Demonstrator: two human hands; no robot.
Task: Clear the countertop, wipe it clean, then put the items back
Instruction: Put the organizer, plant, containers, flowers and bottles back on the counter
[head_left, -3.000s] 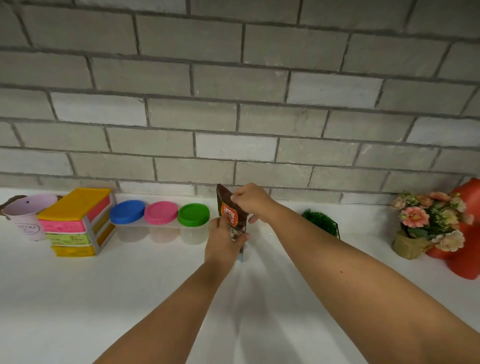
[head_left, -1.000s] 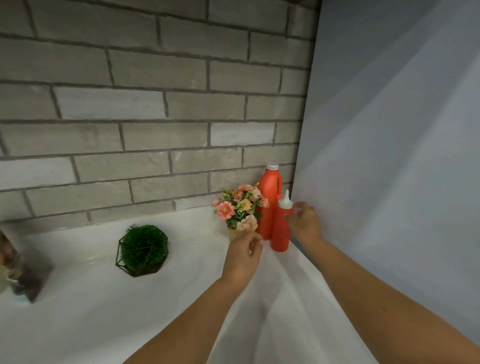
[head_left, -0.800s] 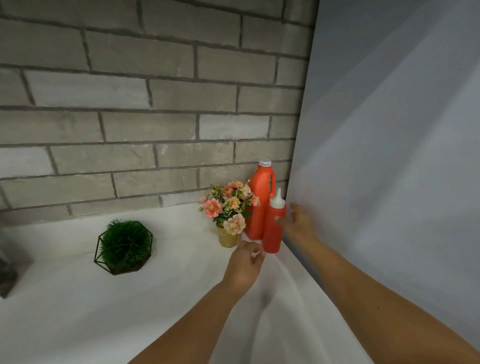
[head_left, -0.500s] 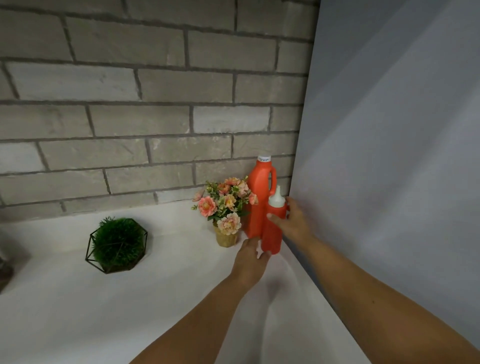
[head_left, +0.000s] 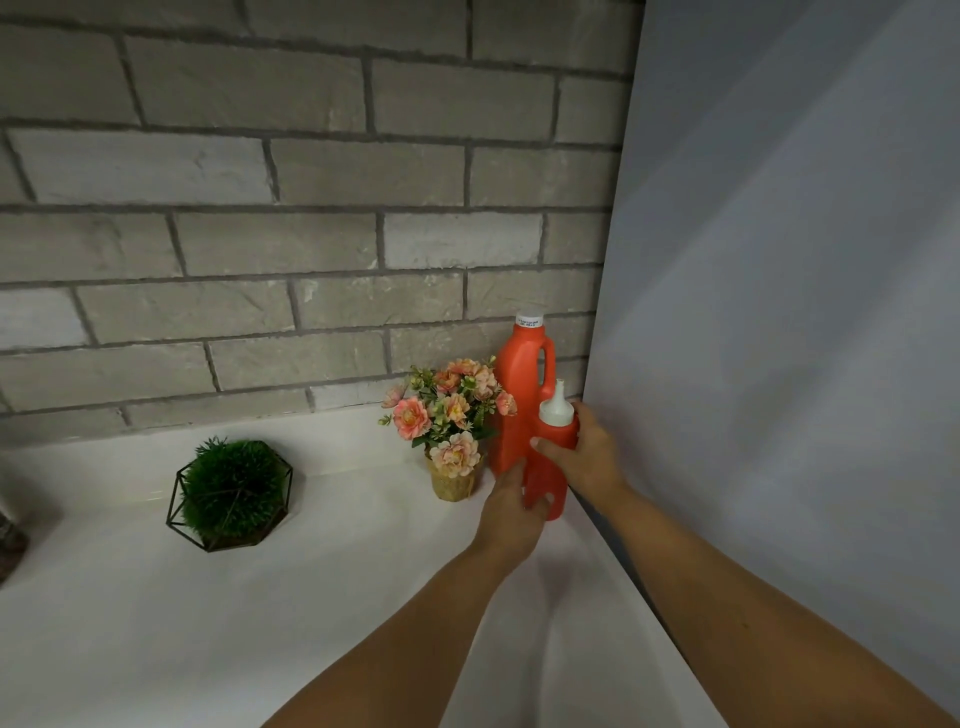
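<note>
Cuts off a dark blur (head_left: 10, 540) at the left edge, wraps left hand (head_left: 511, 512) round the foot of the red squeeze bottle (head_left: 548, 475), hiding whether it touches the countertop (head_left: 156, 597), and curls right hand (head_left: 589, 457) about its shoulder, just before the tall red jug (head_left: 519, 384).

L forearm (head_left: 415, 623): bare, enters at bottom edge, lower centre, runs up and to the right. R forearm (head_left: 727, 597): bare, enters at lower right corner, runs up and to the left. Both converge right of frame centre.

L hand (head_left: 511, 506): back to camera, fingers curled round lower part of squeeze bottle (head_left: 558, 434).

R hand (head_left: 587, 457): grips upper part of same bottle, thumb across its front, other fingers behind it, mostly hidden. Hands close, L below R.
</note>
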